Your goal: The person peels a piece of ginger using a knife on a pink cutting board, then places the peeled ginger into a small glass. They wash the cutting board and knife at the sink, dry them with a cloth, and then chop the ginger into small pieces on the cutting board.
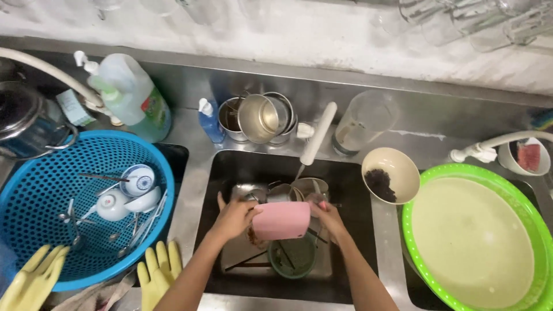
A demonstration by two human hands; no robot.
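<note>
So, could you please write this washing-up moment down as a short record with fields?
Setting: steel sink under a running tap
Left hand: grip on the left edge of a pink container
Right hand: grip on the container's right edge
Below the hands: green bowl with chopsticks, metal cups behind
Left side: blue basket holding small bowls and cutlery; yellow gloves at its front
Right side: green basin of cloudy water; cream bowl with dark scraps
Back ledge: soap bottles, stacked metal cups
</note>
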